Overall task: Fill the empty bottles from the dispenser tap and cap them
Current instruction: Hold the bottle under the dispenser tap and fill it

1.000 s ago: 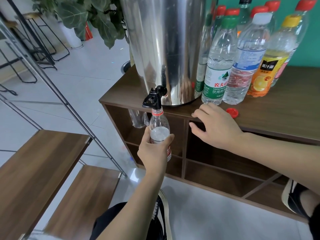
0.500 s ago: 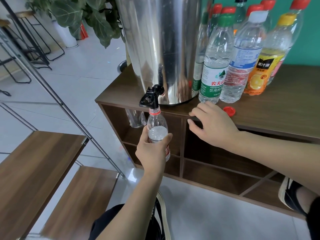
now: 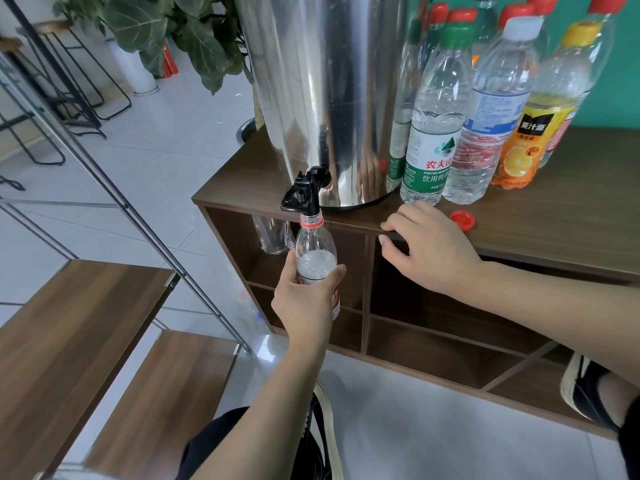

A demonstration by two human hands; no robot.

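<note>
Bottle is sitting right under the tap with the left hand fingers wrapped round it, right hand resting loose on the desk edge, so I'd keep the neck lined up and stop short of the brim, then grab the red cap.

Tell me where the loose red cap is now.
In the head view the red cap lies on the wooden cabinet top, right of the right hand, just in front of the standing bottles.
</note>
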